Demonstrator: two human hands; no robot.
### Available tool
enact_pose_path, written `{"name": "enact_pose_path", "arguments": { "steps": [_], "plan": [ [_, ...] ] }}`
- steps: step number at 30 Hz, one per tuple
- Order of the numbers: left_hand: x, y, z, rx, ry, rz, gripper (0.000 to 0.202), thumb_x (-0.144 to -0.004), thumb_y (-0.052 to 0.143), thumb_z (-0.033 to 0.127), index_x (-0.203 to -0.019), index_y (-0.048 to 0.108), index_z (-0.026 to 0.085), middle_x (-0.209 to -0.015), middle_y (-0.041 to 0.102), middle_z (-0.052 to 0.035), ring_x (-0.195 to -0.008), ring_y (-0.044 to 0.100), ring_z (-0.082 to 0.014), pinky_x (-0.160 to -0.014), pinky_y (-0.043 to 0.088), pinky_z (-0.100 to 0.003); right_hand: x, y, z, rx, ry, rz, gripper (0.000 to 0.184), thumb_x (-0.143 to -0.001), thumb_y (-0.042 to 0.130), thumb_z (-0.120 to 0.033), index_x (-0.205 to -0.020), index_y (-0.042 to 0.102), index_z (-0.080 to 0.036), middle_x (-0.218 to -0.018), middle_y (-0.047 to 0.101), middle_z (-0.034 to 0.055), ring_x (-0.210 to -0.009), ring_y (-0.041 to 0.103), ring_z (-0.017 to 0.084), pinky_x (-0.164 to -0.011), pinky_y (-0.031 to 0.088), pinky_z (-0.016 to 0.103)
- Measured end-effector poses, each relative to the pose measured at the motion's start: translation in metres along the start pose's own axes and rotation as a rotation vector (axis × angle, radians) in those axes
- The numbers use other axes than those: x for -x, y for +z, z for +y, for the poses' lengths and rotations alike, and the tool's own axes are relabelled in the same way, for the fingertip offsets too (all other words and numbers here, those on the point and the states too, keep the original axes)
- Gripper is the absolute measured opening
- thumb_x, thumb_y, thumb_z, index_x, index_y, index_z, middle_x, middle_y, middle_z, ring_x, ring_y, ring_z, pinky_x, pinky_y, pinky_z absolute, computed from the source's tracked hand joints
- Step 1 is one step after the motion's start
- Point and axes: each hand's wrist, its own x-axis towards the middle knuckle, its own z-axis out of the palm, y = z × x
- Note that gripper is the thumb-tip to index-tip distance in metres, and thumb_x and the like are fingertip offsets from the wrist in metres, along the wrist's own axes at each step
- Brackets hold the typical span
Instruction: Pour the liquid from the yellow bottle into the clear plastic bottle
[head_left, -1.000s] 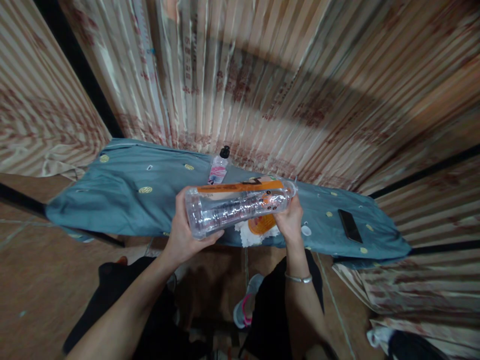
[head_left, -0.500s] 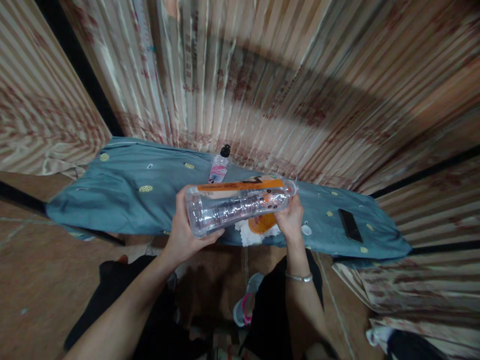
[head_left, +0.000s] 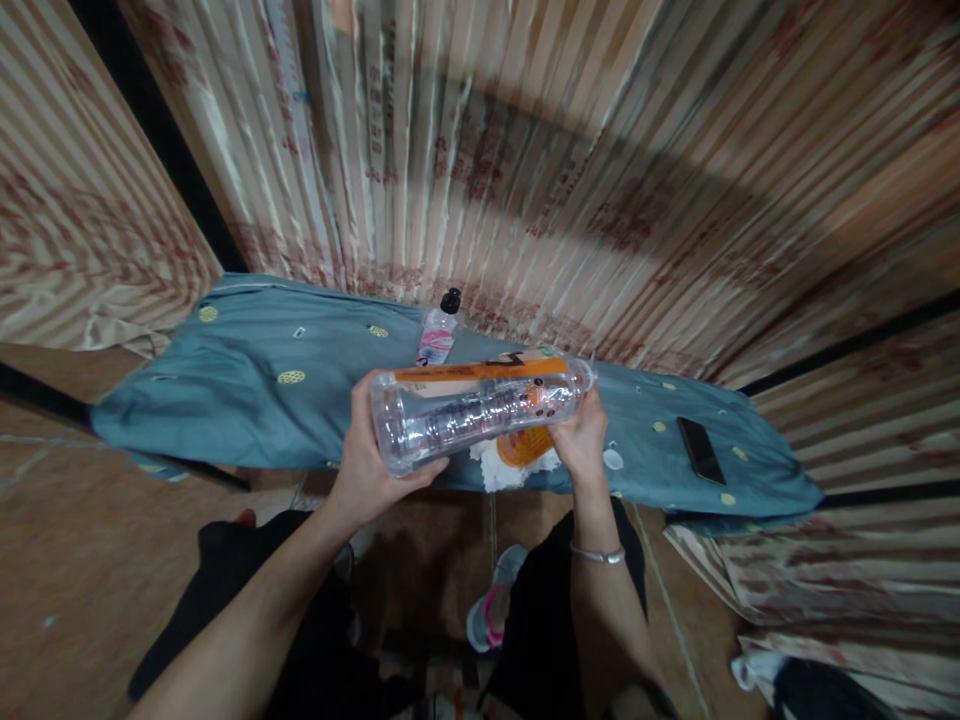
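A large clear plastic bottle (head_left: pixel 480 412) with an orange label lies sideways in the air between both my hands, above the near edge of a table under a blue-grey cloth (head_left: pixel 247 390). My left hand (head_left: pixel 365 455) is closed round its wide base end. My right hand (head_left: pixel 579 440) is closed round the neck end, a bracelet on that wrist. Beneath the bottle, on the cloth, a white rag (head_left: pixel 495 468) lies with an orange round lid-like piece (head_left: pixel 521 450) on it.
A small spray bottle with a black cap (head_left: pixel 439 332) stands at the back of the table. A black phone (head_left: pixel 699 450) lies at the right, a small white cap (head_left: pixel 612 461) near my right hand. Striped curtains hang behind. My legs and a shoe show below.
The bottle and both hands have hardly shifted; the view has barely moved.
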Motion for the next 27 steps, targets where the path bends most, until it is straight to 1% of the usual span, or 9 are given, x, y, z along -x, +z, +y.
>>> {"name": "enact_pose_path", "arguments": {
  "steps": [3, 8, 11, 14, 18, 22, 24, 27],
  "plan": [
    [-0.0002, 0.0003, 0.0004, 0.002, 0.01, 0.005, 0.107, -0.075, 0.096, 0.075, -0.159, 0.045, 0.034, -0.138, 0.071, -0.0081, -0.119, 0.079, -0.0333, -0.103, 0.068, -0.054, -0.0002, -0.0002, -0.0003, 0.006, 0.016, 0.004, 0.045, -0.077, 0.073, -0.047, -0.115, 0.065, -0.024, -0.109, 0.085, 0.013, -0.101, 0.083, 0.035, -0.099, 0.068, 0.051],
    [-0.0002, 0.0002, -0.0007, 0.011, 0.004, 0.008, 0.109, -0.072, 0.098, 0.074, -0.159, 0.046, 0.035, -0.141, 0.07, -0.0094, -0.124, 0.077, -0.036, -0.107, 0.066, -0.058, -0.0008, -0.0016, -0.0015, 0.022, 0.023, 0.001, 0.043, -0.078, 0.072, -0.048, -0.113, 0.066, -0.024, -0.108, 0.085, 0.013, -0.101, 0.083, 0.035, -0.097, 0.068, 0.05],
    [0.0002, 0.0004, -0.0004, 0.02, -0.012, 0.008, 0.111, -0.071, 0.099, 0.073, -0.159, 0.046, 0.034, -0.14, 0.07, -0.009, -0.122, 0.078, -0.0348, -0.107, 0.067, -0.057, -0.0007, -0.0019, -0.0018, 0.033, 0.013, -0.001, 0.044, -0.078, 0.072, -0.047, -0.115, 0.066, -0.024, -0.106, 0.086, 0.0127, -0.1, 0.083, 0.035, -0.098, 0.069, 0.051],
    [0.0004, 0.0008, 0.0012, 0.041, -0.036, 0.011, 0.109, -0.07, 0.1, 0.072, -0.158, 0.046, 0.035, -0.139, 0.07, -0.0075, -0.123, 0.078, -0.0351, -0.107, 0.067, -0.056, -0.0005, -0.0016, -0.0025, 0.044, 0.006, 0.003, 0.044, -0.079, 0.071, -0.047, -0.116, 0.067, -0.023, -0.106, 0.086, 0.0135, -0.1, 0.084, 0.036, -0.098, 0.069, 0.052],
    [0.0006, 0.0008, 0.0034, 0.083, -0.09, 0.0, 0.109, -0.069, 0.102, 0.068, -0.157, 0.047, 0.035, -0.141, 0.069, -0.0095, -0.127, 0.077, -0.0374, -0.112, 0.065, -0.06, -0.0007, -0.0012, -0.0039, 0.048, -0.008, 0.004, 0.041, -0.08, 0.07, -0.046, -0.114, 0.066, -0.024, -0.106, 0.085, 0.0131, -0.102, 0.083, 0.035, -0.098, 0.069, 0.049],
    [0.0006, 0.0005, 0.0042, 0.09, -0.087, -0.012, 0.11, -0.068, 0.103, 0.066, -0.157, 0.046, 0.036, -0.141, 0.069, -0.0094, -0.126, 0.076, -0.0369, -0.111, 0.064, -0.061, -0.0009, -0.001, -0.0035, 0.049, 0.001, 0.018, 0.04, -0.079, 0.07, -0.045, -0.113, 0.066, -0.024, -0.103, 0.085, 0.0123, -0.099, 0.082, 0.034, -0.093, 0.069, 0.047],
    [0.0004, 0.0005, 0.0045, 0.083, -0.089, -0.007, 0.111, -0.068, 0.103, 0.067, -0.157, 0.046, 0.036, -0.141, 0.069, -0.0088, -0.127, 0.076, -0.0377, -0.111, 0.064, -0.062, -0.0008, -0.0008, -0.0026, 0.032, 0.01, 0.017, 0.043, -0.078, 0.071, -0.045, -0.115, 0.066, -0.024, -0.105, 0.084, 0.0123, -0.099, 0.082, 0.035, -0.093, 0.069, 0.048],
    [0.0, 0.0006, 0.0047, 0.077, -0.099, -0.004, 0.112, -0.066, 0.104, 0.064, -0.157, 0.046, 0.034, -0.14, 0.069, -0.0087, -0.127, 0.077, -0.0381, -0.111, 0.064, -0.061, -0.0007, -0.0004, -0.0018, 0.011, 0.013, 0.003, 0.044, -0.077, 0.07, -0.046, -0.115, 0.064, -0.024, -0.108, 0.083, 0.0137, -0.1, 0.082, 0.035, -0.097, 0.068, 0.051]
  ]
}}
